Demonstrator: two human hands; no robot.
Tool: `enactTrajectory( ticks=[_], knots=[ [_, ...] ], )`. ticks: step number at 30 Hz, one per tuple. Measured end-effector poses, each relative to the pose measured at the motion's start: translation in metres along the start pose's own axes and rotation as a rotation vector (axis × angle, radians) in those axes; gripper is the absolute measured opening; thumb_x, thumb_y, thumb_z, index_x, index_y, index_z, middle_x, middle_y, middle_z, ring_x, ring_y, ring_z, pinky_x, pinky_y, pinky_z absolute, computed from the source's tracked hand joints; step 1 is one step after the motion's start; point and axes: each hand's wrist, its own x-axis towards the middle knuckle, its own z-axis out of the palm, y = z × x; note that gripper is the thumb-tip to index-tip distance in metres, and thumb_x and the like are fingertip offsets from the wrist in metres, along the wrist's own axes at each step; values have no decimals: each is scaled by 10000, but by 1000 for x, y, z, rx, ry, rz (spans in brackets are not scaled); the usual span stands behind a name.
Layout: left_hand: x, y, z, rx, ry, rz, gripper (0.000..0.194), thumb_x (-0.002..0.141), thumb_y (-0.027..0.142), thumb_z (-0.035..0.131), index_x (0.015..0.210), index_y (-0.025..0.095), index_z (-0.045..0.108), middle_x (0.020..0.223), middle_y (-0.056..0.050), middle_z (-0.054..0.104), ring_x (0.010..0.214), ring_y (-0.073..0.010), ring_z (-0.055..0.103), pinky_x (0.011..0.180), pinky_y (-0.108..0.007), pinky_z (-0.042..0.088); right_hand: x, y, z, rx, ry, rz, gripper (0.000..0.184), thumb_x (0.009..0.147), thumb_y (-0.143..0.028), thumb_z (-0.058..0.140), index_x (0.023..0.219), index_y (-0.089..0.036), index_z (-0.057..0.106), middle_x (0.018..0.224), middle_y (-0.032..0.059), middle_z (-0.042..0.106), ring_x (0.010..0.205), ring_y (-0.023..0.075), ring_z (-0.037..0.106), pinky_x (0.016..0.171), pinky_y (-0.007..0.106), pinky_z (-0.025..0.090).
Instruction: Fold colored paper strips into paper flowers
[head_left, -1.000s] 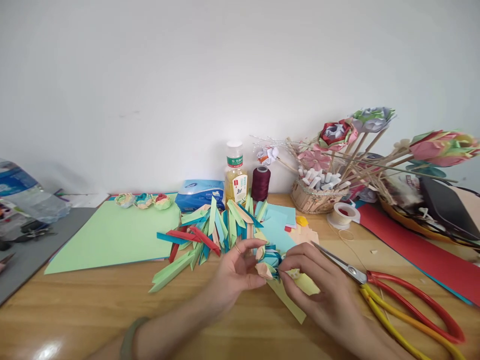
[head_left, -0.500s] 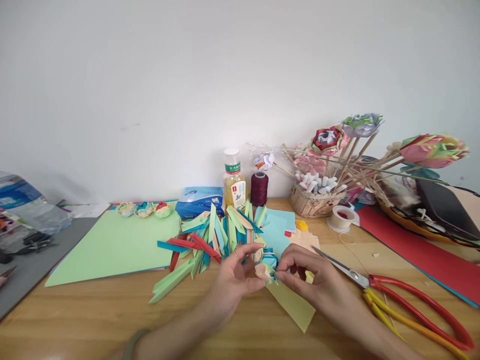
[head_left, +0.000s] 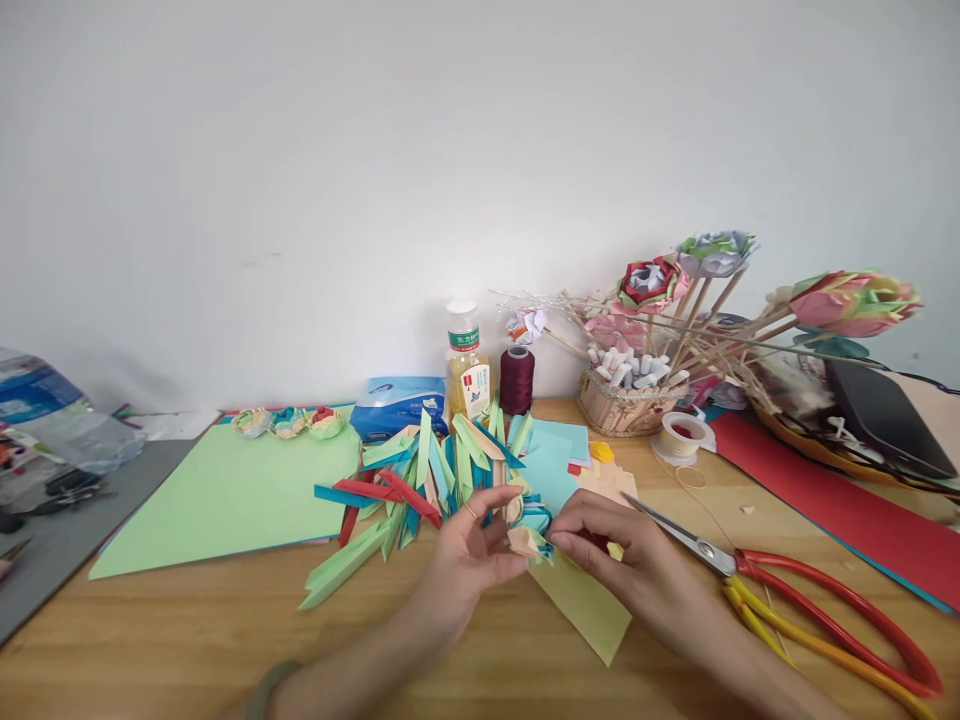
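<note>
Between my hands, above the table, is a small folded paper flower (head_left: 534, 520) in blue and peach. My left hand (head_left: 476, 550) grips its left side with thumb and fingers. At its right edge my right hand (head_left: 611, 545) pinches thumb and forefinger together; whether they hold a petal or something thin there is too small to make out. Just behind lies a pile of folded paper strips (head_left: 424, 470) in green, blue, red and peach. A yellowish paper strip (head_left: 589, 615) rests on the table below the flower.
Large scissors (head_left: 720, 560) lie open at right, near a spool of thread (head_left: 684, 437). A woven basket (head_left: 630, 405) holding paper flowers stands behind. Green paper sheets (head_left: 247, 500) carry three small paper flowers (head_left: 288, 422) at left. A bottle (head_left: 466, 365) and tissue pack (head_left: 397, 405) stand at the back.
The view has shifted very slightly. Both hands keep the same hold on the paper flower, with hardly any movement of the fingers.
</note>
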Motion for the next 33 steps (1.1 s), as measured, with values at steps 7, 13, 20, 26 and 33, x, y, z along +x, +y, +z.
enactTrajectory(
  ticks=[7, 13, 20, 26, 33],
  knots=[
    [0, 1, -1, 4, -10, -19, 471, 555, 114, 753, 988, 235, 613, 992, -34, 582, 899, -170, 527, 812, -297, 381, 1, 3, 3, -74, 15, 1, 160, 859, -251, 488, 776, -215, 621, 748, 4, 602, 685, 131, 546, 615, 231, 419],
    [2, -2, -1, 13, -1, -5, 479, 567, 125, 749, 1008, 239, 602, 1016, -33, 545, 907, -169, 520, 810, -291, 389, -2, 5, 8, -171, 3, -47, 140, 880, -201, 426, 777, -213, 520, 760, 1, 542, 679, 129, 527, 610, 237, 414],
    [3, -4, -1, 9, 8, -18, 491, 524, 134, 773, 977, 225, 606, 1026, -39, 522, 943, -179, 497, 797, -277, 386, -4, 13, 14, -225, 28, -57, 181, 907, -201, 352, 764, -218, 462, 752, 3, 508, 664, 132, 507, 596, 245, 404],
    [3, -6, -2, 18, 5, -35, 492, 528, 155, 773, 981, 239, 602, 1047, -33, 501, 940, -182, 493, 804, -295, 375, -4, 11, 12, -204, 20, -47, 212, 912, -217, 338, 747, -210, 470, 742, 3, 511, 660, 130, 513, 595, 240, 409],
    [3, -7, -3, -35, 18, -35, 498, 541, 132, 765, 993, 250, 594, 1071, -28, 485, 974, -174, 481, 811, -279, 387, -2, 10, 9, -153, 10, -98, 188, 916, -207, 338, 862, -212, 518, 796, 25, 541, 731, 139, 538, 637, 250, 431]
  ],
)
